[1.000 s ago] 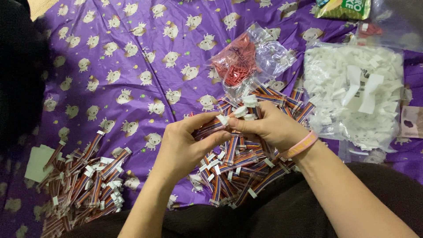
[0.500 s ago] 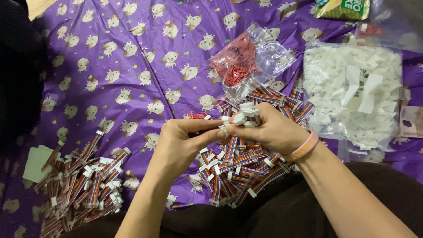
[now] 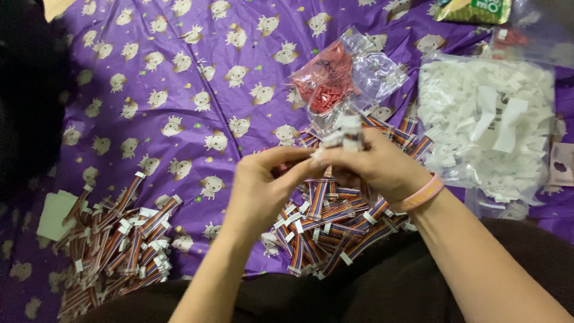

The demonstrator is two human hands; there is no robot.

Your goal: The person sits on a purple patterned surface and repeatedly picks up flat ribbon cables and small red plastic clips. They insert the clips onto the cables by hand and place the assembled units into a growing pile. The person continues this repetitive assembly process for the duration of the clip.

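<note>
In the head view both hands meet above a purple patterned cloth [image 3: 179, 78]. The right hand [image 3: 376, 164] is clenched around a small bundle of white connectors [image 3: 345, 134], which sticks up out of the top of its fist. The left hand [image 3: 263, 185] pinches with thumb and forefinger at the bundle's lower edge, touching the right hand's fingers.

Directly beneath the hands lies a heap of striped ribbon cables [image 3: 329, 224] with white ends. A second heap of the same cables [image 3: 116, 239] sits well apart on the left. Behind the hands is a clear bag of red parts [image 3: 329, 81], and to the right a bag of white parts [image 3: 484, 119]. A pink wristband [image 3: 421, 194] circles the right wrist.
</note>
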